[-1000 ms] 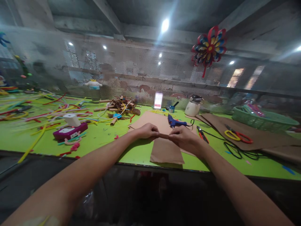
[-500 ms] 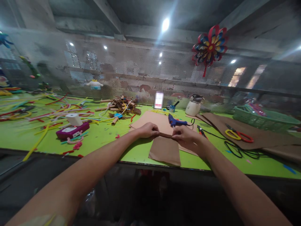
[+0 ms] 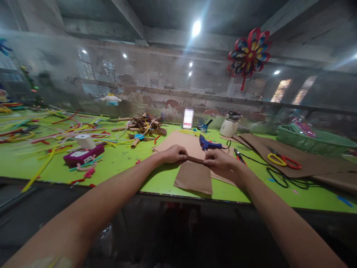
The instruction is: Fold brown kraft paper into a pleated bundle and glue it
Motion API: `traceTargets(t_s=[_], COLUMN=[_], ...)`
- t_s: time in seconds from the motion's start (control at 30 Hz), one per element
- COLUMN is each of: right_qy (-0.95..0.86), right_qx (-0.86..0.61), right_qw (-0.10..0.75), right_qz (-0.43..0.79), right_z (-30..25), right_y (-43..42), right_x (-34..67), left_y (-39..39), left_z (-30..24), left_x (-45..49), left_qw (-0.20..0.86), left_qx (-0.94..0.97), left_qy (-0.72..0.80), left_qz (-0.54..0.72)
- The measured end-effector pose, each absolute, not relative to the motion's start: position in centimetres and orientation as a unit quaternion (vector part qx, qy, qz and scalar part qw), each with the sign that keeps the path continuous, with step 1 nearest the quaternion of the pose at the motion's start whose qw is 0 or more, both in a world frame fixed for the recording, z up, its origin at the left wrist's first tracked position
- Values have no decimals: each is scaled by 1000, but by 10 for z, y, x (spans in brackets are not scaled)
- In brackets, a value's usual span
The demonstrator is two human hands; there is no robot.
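And here are my 2 hands, the left [image 3: 175,153] and the right [image 3: 219,160], fingers pinched closed on the far edge of the brown paper [image 3: 193,179], 1 at each end of its narrow band; rolled or folded, I can't tell. The loose flap spreads towards me over the green desk [image 3: 156,182], the glue gun [image 3: 210,145] just beyond my right hand. It should handle light, bendy and easily creased, best gripped gently at both ends.
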State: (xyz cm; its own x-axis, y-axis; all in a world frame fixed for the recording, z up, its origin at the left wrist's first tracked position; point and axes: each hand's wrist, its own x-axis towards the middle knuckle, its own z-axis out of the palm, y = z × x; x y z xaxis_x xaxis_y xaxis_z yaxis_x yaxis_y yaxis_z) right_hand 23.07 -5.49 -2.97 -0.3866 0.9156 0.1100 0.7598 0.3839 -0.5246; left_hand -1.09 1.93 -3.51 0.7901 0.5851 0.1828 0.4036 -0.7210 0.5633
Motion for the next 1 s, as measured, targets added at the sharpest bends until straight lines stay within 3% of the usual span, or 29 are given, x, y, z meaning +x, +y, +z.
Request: traceTargets(t_s=[0.23,0.4,0.47,0.6,0.7,0.83,1.0], right_qy=[-834,-817,-792,-717,-732,-806,-789], right_qx=[-492,-477,-472,-439,-373,-292,-302], right_qw=[168,182,226,413,412,316,386], right_qz=[183,266,314,349,394,407,370], right_z=[-28,-24,-23,-24,-20,-9,-7], right_y=[-50,-54,-55,-56,-63,-77,-80], right_x=[237,240,242,240,229,210,201], left_y=[24,23,22,15,6,-7,-12], left_z=[-36,-37,-35,-28,-23,-18,-17], left_x=[-13,-15,-17,-24,-26,-21,-13], left_qw=[280,339,420,608,677,698,626], left_qx=[902,877,840,728,678,666,728], left_qy=[271,276,271,252,231,219,238], left_qz=[185,202,211,192,168,148,144])
